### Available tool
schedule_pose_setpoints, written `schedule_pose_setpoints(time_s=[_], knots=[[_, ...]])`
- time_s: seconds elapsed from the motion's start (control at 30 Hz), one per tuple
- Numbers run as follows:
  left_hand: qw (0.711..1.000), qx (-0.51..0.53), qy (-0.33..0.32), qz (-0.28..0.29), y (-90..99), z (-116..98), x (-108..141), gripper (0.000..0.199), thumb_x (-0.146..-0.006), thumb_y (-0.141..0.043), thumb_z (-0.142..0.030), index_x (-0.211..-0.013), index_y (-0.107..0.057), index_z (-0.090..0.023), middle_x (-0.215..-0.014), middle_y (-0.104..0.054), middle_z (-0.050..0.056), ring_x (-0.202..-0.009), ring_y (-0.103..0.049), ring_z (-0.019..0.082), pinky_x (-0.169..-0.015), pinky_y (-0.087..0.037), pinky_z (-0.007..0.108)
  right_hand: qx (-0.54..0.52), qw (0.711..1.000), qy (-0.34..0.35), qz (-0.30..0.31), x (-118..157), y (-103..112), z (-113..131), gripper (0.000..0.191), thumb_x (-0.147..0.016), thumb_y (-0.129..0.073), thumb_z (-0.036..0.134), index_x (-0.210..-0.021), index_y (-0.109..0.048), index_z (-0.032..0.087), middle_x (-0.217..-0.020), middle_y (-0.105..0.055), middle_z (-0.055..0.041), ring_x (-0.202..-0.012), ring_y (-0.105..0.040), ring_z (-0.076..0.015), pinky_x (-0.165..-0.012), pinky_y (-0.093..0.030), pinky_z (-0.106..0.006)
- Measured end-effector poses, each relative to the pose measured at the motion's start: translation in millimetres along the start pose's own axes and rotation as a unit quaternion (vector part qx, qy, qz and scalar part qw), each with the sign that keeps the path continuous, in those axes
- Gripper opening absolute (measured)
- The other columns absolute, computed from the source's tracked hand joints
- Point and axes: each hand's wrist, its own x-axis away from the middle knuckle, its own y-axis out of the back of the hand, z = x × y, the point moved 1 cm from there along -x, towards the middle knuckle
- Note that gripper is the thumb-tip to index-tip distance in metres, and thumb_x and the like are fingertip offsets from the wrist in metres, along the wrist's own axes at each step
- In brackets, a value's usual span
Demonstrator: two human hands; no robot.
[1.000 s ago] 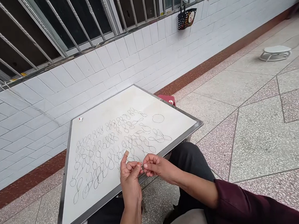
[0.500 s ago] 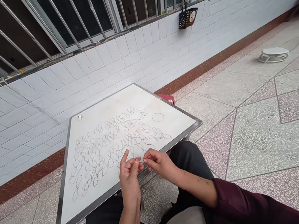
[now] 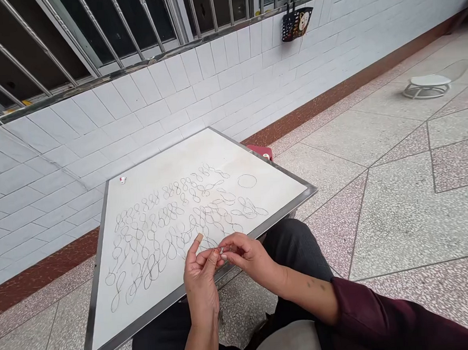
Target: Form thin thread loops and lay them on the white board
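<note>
We pinched a thin loop (image 3: pixel 221 249) between our left hand (image 3: pixel 200 274) and right hand (image 3: pixel 249 256), both grasping it just above the board's (image 3: pixel 107 309) near edge.

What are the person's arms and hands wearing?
The left hand is bare, with no sleeve on the forearm and a small tan patch, perhaps a plaster, on one fingertip. The right hand is bare too; a dark maroon sleeve sits pushed up above the forearm. No rings or watch show.

The right arm wears a dark maroon sleeve (image 3: pixel 385 319) pushed up above the wrist; the left forearm (image 3: pixel 198 341) is bare; dark trousers (image 3: pixel 297 247) cover the legs.
</note>
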Motion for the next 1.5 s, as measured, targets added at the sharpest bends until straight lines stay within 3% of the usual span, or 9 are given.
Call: schedule_pose_setpoints(time_s=[0.27, 0.53, 0.83, 1.03, 1.23, 1.5], knots=[[1.000, -0.005, 0.011, -0.007, 0.5, -3, 5, 0.075, -0.067, -0.087, -0.033, -0.135, -0.056, -0.019, -0.068, -0.066, -0.005, -0.059, -0.057, 0.010, -0.071, -0.051, 0.026, -0.014, 0.999, 0.043, 0.019, 5, -2, 5, 0.022, -0.087, -0.072, 0.043, -0.101, -0.071, 0.026, -0.085, -0.067, -0.0036, -0.075, -0.064, -0.0176, -0.067, -0.052, -0.030], [0.993, 0.088, 0.069, 0.028, 6.2, -1, 7, 0.066, -0.068, -0.088, -0.026, -0.128, -0.061, -0.018, -0.072, -0.066, -0.002, -0.069, -0.062, 0.011, -0.070, -0.051, 0.023, -0.014, 0.999, 0.032, 0.014, 8, -4, 11, 0.021, -0.085, -0.073, 0.036, -0.103, -0.071, 0.026, -0.085, -0.064, -0.0027, -0.076, -0.061, -0.0164, -0.068, -0.051, -0.029], [0.992, 0.081, 0.080, 0.051, 12.0, -3, 9, 0.069, -0.069, -0.088, -0.028, -0.131, -0.059, -0.018, -0.067, -0.061, -0.004, -0.062, -0.057, 0.009, -0.067, -0.050, 0.022, -0.041, 0.998, 0.027, 0.032, 11, -9, 13, 0.021, -0.085, -0.073, 0.033, -0.104, -0.071, 0.026, -0.083, -0.059, -0.0016, -0.071, -0.057, -0.0151, -0.067, -0.050, -0.029], [0.998, -0.030, 0.027, 0.041, 15.0, -3, 9, 0.078, -0.075, -0.082, -0.038, -0.142, -0.048, -0.018, -0.069, -0.064, -0.004, -0.063, -0.057, 0.011, -0.072, -0.051, 0.026, -0.007, 0.997, 0.066, 0.029, 13, -12, 9, 0.018, -0.088, -0.066, 0.024, -0.106, -0.069, 0.023, -0.086, -0.058, -0.0028, -0.073, -0.060, -0.0153, -0.066, -0.051, -0.028], [0.988, -0.145, -0.039, 0.043, 13.9, -6, 14, 0.075, -0.086, -0.069, -0.044, -0.151, -0.037, -0.024, -0.083, -0.069, 0.001, -0.083, -0.067, 0.018, -0.089, -0.049, 0.035, 0.085, 0.992, 0.086, 0.016, 12, -11, 12, 0.019, -0.087, -0.063, 0.014, -0.102, -0.070, 0.024, -0.085, -0.062, -0.0028, -0.078, -0.060, -0.0160, -0.068, -0.050, -0.026], [0.993, -0.106, -0.037, 0.040, 18.4, -5, 14, 0.069, -0.088, -0.067, -0.045, -0.149, -0.041, -0.026, -0.078, -0.065, -0.002, -0.079, -0.065, 0.016, -0.085, -0.049, 0.031, 0.030, 0.997, 0.067, 0.034, 12, -14, 9, 0.013, -0.089, -0.067, 0.025, -0.100, -0.072, 0.024, -0.084, -0.061, -0.0027, -0.079, -0.060, -0.0168, -0.070, -0.049, -0.028]])
